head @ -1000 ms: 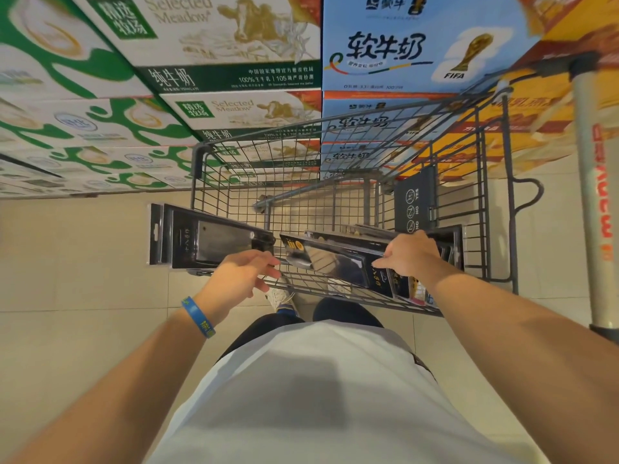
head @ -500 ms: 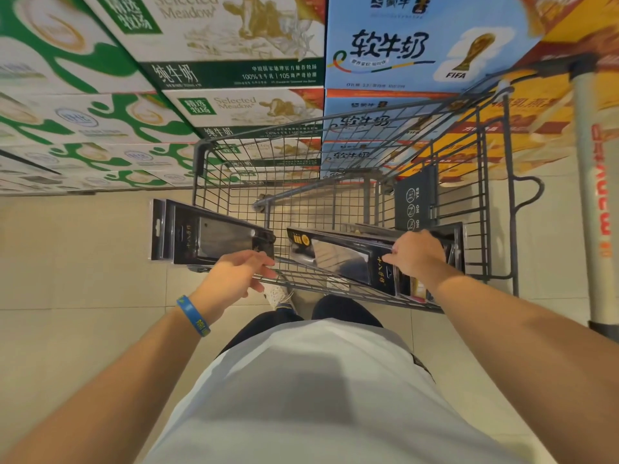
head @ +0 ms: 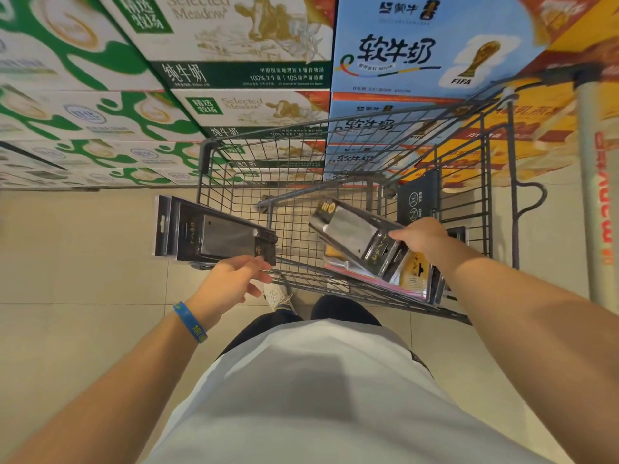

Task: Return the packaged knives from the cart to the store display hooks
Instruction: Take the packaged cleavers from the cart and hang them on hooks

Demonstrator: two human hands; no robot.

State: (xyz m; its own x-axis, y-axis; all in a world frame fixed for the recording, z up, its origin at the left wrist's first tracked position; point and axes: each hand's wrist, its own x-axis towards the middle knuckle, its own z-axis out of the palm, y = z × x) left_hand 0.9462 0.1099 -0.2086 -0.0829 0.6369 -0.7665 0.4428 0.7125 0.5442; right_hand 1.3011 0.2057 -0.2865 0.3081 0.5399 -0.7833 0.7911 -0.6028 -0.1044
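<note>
The packaged knife in the right hand is held tilted above the cart basket, its far end raised over the wire floor. The right hand grips the near end; the fingers curl under the pack and are mostly hidden. Beneath it, the remaining packs lie piled against the near right side of the basket.

The left hand holds the stacked knife packs, apparently two, by their near corner, with the thumb on top and the fingers underneath. This stack hangs outside the cart's left wall, over the tiled floor. A hang slot shows at its far end.

Handling, as judged: each pack is a stiff card with a clear blister, flat and rigid, moderately heavy, with the weight in the blade. The glossy film is likely slippery. Grip across the long edges near the handle end. Keep the slotted end free for the hook, and do not press on the blister over the blade.

No display hooks are in view. Stacked milk cartons stand beyond the cart. A blue wristband circles the left wrist.
</note>
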